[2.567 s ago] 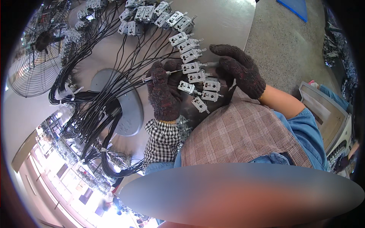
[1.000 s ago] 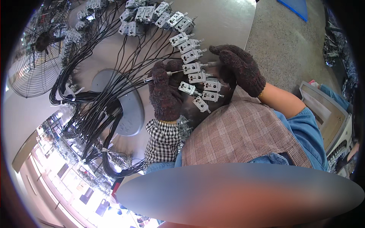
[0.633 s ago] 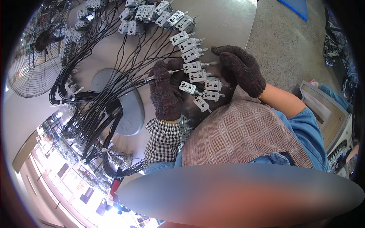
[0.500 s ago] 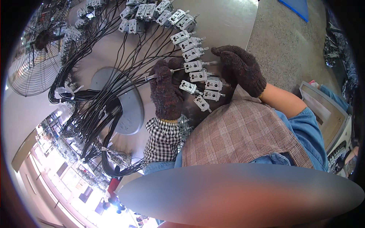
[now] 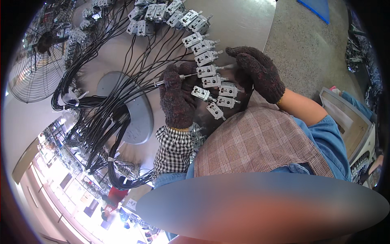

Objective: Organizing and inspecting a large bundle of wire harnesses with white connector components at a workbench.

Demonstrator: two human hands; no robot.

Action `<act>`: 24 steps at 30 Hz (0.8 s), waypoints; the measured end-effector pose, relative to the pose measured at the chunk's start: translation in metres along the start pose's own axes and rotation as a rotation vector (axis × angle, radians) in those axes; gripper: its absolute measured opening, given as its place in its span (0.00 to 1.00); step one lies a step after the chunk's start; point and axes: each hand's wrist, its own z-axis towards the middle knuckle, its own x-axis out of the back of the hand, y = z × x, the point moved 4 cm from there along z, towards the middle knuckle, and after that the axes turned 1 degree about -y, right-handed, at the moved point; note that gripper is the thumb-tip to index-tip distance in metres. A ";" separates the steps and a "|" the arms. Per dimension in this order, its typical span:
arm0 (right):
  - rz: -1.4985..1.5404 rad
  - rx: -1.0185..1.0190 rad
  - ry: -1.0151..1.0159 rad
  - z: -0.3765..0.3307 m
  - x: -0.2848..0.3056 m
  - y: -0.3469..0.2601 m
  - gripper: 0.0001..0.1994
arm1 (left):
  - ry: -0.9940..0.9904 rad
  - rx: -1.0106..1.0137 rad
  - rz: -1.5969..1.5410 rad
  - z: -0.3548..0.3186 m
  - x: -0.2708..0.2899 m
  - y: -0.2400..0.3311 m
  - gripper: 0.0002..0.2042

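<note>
Dark knitted gloves cover both hands. My left hand is closed around a thin silver metal fitting, which looks like a cable end. Its slender rod points right, to the left side of a small silver-grey metal block. On that block's other side is my right hand, its visible fingers curled and pressed together. A thin blurred shaft runs from the block to this hand; its grip is hidden from view. More such blocks lie close by in a curved row.
Many black cables fan across the metal table over a grey round plate. More blocks are bunched at the far side. A fan stands left; a chair-like frame is at right.
Both hands stay almost in place, with only slight finger shifts. The fitting and the blocks keep nearly the same position. In the background at lower left, a person in red has shifted in view.
</note>
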 end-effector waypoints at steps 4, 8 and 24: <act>0.021 0.052 0.026 -0.001 -0.003 0.003 0.16 | -0.030 0.054 -0.026 0.001 -0.005 0.002 0.16; 0.023 0.142 -0.016 -0.001 0.001 0.004 0.17 | 0.013 0.024 0.014 0.003 -0.002 0.001 0.17; 0.025 0.049 -0.005 0.004 0.002 0.005 0.18 | 0.058 0.034 0.003 0.002 -0.007 0.002 0.17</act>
